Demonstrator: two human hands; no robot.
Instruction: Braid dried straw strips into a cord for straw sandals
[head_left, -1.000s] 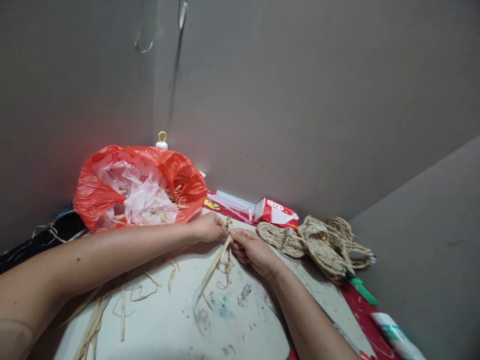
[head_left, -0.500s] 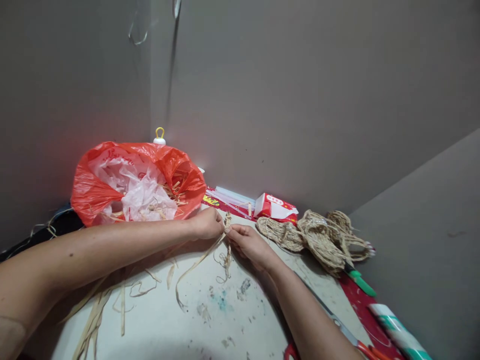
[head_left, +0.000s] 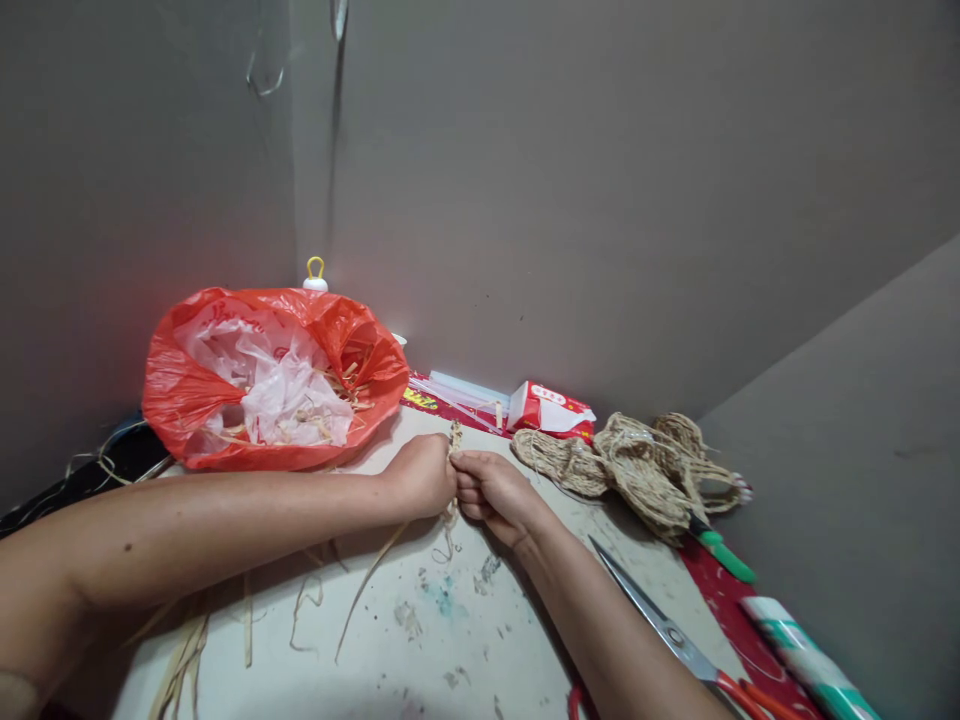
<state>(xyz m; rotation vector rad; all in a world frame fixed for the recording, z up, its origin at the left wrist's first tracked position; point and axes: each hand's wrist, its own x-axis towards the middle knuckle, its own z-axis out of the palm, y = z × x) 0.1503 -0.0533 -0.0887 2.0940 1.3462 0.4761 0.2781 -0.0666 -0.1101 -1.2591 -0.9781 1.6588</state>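
Observation:
My left hand [head_left: 424, 478] and my right hand [head_left: 495, 492] meet over the middle of the white tabletop [head_left: 405, 640]. Both are closed, with fingers pinched round a short braided cord of pale straw strips [head_left: 455, 437]. Its knotted upper end sticks up above my fingers, and thin frayed ends hang below them. One long loose strip [head_left: 367, 578] trails from under my left hand down toward the front. Fingers cover the part of the cord between the two hands.
A red plastic bag [head_left: 187, 440] with straw stands at left. Bundles of twisted cord [head_left: 645, 480] and a tissue pack [head_left: 555, 410] lie at back right. Scissors [head_left: 667, 630], a green-handled tool [head_left: 724, 558] and a green-white roll [head_left: 810, 660] line the right. Loose strips [head_left: 180, 670] lie front left.
My left hand has come down and closer against my right hand, now covering more of the cord. The loose strip has shifted and hangs straighter. The scissors show more fully.

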